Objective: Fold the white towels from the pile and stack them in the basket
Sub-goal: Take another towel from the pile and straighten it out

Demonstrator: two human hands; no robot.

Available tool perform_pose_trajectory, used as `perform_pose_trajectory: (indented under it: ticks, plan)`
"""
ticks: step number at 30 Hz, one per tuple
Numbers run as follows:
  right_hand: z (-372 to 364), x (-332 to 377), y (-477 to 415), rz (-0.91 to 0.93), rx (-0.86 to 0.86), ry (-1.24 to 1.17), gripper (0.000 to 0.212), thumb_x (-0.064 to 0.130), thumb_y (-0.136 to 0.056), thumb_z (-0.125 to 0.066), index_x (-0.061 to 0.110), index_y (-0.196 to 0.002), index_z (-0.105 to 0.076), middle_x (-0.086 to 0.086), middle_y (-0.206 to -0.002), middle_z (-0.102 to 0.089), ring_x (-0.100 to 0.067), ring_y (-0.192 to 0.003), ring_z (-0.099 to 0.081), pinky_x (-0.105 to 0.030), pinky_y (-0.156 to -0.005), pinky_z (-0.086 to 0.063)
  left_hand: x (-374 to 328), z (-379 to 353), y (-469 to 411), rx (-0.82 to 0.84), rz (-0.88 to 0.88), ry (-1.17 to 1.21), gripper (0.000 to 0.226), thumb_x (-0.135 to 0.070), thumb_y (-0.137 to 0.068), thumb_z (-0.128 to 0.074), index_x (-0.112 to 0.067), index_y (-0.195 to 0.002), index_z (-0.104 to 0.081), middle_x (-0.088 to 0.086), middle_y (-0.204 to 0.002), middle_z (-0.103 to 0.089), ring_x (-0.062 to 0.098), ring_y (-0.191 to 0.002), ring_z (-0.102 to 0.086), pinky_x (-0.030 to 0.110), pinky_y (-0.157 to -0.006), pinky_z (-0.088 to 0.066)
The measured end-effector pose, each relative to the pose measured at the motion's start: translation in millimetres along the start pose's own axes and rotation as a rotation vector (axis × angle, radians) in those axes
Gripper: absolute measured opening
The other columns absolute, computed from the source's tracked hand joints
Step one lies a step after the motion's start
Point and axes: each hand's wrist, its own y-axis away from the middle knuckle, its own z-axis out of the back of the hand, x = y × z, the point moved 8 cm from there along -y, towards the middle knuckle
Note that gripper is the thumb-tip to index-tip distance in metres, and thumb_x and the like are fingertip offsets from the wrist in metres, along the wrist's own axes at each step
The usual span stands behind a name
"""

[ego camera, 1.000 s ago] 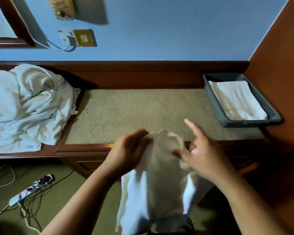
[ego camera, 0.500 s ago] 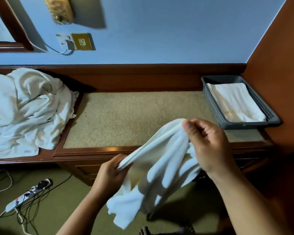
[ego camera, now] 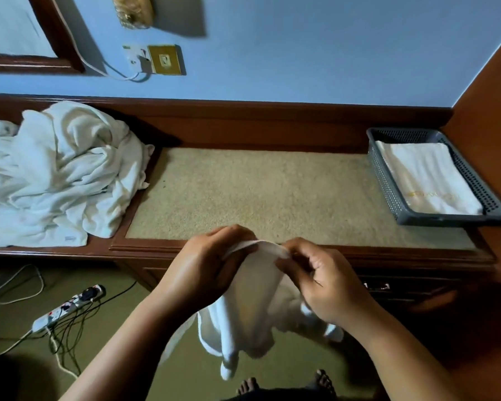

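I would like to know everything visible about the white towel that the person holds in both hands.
The towel is white, soft cloth that looks like terry, unfolded and bunched. The left hand and the right hand pinch its top edge, close together, just before the wooden counter front. A short strip of edge arches between them. The rest hangs in loose folds above the floor, its lowest tip near the person's bare feet.

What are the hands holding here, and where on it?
Both the left hand and right hand pinch one white towel along its top edge; the rest hangs below.
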Motion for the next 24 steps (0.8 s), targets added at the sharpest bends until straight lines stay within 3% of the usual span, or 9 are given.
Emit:
perform_pose_trajectory:
  ticks: [3, 5, 9, 12, 15, 18, 20, 22, 24]
  plan:
    - [21, 17, 2, 0.078, -0.139, -0.023, 0.010, 0.035, -0.098, -0.058, 0.027, -0.095, -0.063, 0.002, -0.067, -0.058, -0.007, -0.057, -0.051, -0.024, -0.055, -0.044, 37, -24, 13, 0.058, 0.069, -0.049, 0.033, -0.007, -0.085, -0.058, -0.032, -0.106, -0.058, -0.022, -0.095, -0.058, 0.003, -0.087, -0.060, 0.020, -0.074, -0.046]
    - [35, 24, 2, 0.069, -0.195, -0.071, 0.013, 0.037, -0.097, -0.057, 0.026, -0.096, -0.063, -0.003, -0.069, -0.058, -0.013, -0.059, -0.053, -0.026, -0.056, -0.045, 69, -47, 32, 0.067, 0.243, -0.026, 0.035, -0.008, -0.083, -0.051, -0.041, -0.096, -0.052, -0.025, -0.087, -0.057, -0.003, -0.082, -0.057, 0.019, -0.070, -0.042]
    - [73, 8, 2, -0.020, -0.361, -0.071, 0.012, 0.034, -0.095, -0.058, 0.024, -0.092, -0.064, 0.001, -0.071, -0.060, -0.011, -0.066, -0.055, -0.028, -0.063, -0.046, 137, -47, 81, -0.280, 0.812, 0.058, 0.028, -0.003, -0.087, -0.052, -0.031, -0.089, -0.054, -0.009, -0.085, -0.063, 0.017, -0.083, -0.063, 0.028, -0.060, -0.042]
    - [87, -14, 8, -0.121, -0.363, 0.074, 0.015, 0.035, -0.092, -0.060, 0.022, -0.089, -0.064, 0.004, -0.068, -0.061, -0.006, -0.063, -0.055, -0.028, -0.062, -0.045, 141, -25, 90, -0.394, 0.929, -0.008, 0.025, 0.002, -0.083, -0.048, -0.023, -0.086, -0.054, -0.003, -0.079, -0.061, 0.024, -0.078, -0.058, 0.029, -0.057, -0.040]
    - [73, -31, 16, -0.218, -0.275, 0.114, 0.010, 0.028, -0.090, -0.071, 0.028, -0.097, -0.063, 0.013, -0.058, -0.059, -0.004, -0.052, -0.051, -0.021, -0.057, -0.040, 114, -14, 71, -0.385, 0.789, 0.037, 0.023, -0.005, -0.082, -0.046, -0.025, -0.084, -0.058, -0.008, -0.073, -0.062, 0.016, -0.075, -0.059, 0.026, -0.057, -0.041]
    - [33, -33, 19, -0.246, -0.070, 0.178, 0.071, 0.029, -0.080, -0.080, 0.045, -0.140, -0.045, 0.009, -0.054, -0.049, -0.007, -0.047, -0.045, -0.028, -0.055, -0.045, 48, -24, 27, -0.167, 0.442, 0.093, 0.021, -0.014, -0.080, -0.046, -0.025, -0.089, -0.061, -0.012, -0.072, -0.063, 0.000, -0.066, -0.057, 0.014, -0.054, -0.038]
    - [4, -34, 19, -0.274, 0.068, 0.162, 0.087, 0.038, -0.079, -0.081, 0.053, -0.148, -0.031, 0.007, -0.061, -0.056, -0.005, -0.053, -0.051, -0.031, -0.060, -0.049, -2, -35, 5, -0.017, 0.192, 0.099, 0.025, -0.008, -0.080, -0.049, -0.022, -0.097, -0.061, -0.014, -0.078, -0.062, -0.003, -0.074, -0.058, 0.010, -0.063, -0.038]
    - [-5, -39, 19, -0.287, 0.059, 0.117, 0.055, 0.044, -0.084, -0.075, 0.051, -0.132, -0.050, 0.010, -0.079, -0.070, -0.002, -0.072, -0.065, -0.033, -0.071, -0.055, -28, -39, -8, 0.049, 0.044, 0.101, 0.029, -0.003, -0.080, -0.052, -0.017, -0.103, -0.062, -0.012, -0.093, -0.062, 0.002, -0.086, -0.061, 0.015, -0.073, -0.043]
    - [7, -42, 17, -0.256, -0.056, 0.125, 0.015, 0.037, -0.092, -0.067, 0.037, -0.107, -0.064, 0.009, -0.078, -0.071, -0.004, -0.070, -0.067, -0.038, -0.068, -0.055, -26, -37, -13, 0.044, 0.022, 0.087, 0.034, -0.002, -0.079, -0.055, -0.018, -0.107, -0.063, -0.008, -0.102, -0.060, 0.007, -0.090, -0.061, 0.017, -0.077, -0.045]
